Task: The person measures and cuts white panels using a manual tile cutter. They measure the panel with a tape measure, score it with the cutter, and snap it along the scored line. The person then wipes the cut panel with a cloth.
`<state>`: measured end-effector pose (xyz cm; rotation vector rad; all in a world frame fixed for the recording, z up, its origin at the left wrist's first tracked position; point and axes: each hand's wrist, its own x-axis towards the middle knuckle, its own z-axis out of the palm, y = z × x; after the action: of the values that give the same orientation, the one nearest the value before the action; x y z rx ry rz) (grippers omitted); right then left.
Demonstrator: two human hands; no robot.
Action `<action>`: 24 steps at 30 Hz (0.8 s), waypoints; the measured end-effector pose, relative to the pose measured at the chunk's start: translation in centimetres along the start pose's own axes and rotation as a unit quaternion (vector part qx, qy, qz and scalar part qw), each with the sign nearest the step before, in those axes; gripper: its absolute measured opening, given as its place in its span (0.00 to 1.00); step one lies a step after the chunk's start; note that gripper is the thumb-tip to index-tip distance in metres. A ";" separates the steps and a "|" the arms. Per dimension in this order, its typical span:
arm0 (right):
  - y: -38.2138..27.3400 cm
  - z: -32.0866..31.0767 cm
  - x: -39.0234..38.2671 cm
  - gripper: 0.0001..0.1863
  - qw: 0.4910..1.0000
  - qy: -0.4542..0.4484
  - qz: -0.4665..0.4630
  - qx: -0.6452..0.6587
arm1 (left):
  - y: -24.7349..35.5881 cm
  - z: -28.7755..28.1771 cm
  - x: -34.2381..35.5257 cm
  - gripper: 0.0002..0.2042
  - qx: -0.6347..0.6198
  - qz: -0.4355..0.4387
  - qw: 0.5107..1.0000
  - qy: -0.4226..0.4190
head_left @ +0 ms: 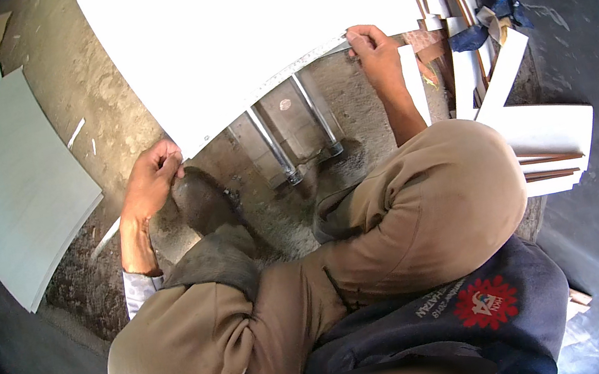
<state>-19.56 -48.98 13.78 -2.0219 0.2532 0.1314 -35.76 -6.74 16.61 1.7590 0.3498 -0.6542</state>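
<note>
On a dusty concrete floor (88,87), a squatting worker's left hand (153,180) and right hand (372,50) pinched a white panel's (228,34) near edge; an even, two-cornered grip looked wisest.

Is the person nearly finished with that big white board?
Hard to say. Done: cut white strips lie stacked at the right, and another flat white sheet lies on the left. In hand: the left hand and right hand grip the near edge of the large white laminate board. Left: this board looks whole, still uncut.
</note>
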 end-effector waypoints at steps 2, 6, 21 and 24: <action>0.5 0.2 0.3 0.13 0.999 0.004 -0.011 -0.037 | -0.3 -0.1 0.1 0.07 0.038 0.018 0.999 -0.003; 0.6 0.2 0.3 0.12 0.995 0.004 -0.066 -0.073 | -0.5 -0.4 -0.1 0.08 0.059 0.006 0.998 -0.003; -0.1 0.3 0.2 0.13 0.994 0.002 -0.057 -0.094 | 0.4 -0.4 -0.4 0.09 0.041 -0.028 0.999 -0.004; -0.4 0.4 0.1 0.14 0.991 0.007 -0.068 -0.113 | 0.5 -0.4 -0.4 0.09 0.038 -0.037 0.999 -0.002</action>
<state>-19.32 -48.50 13.93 -2.2588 0.1119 0.0633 -35.73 -6.46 17.33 1.8231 0.3946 -0.7322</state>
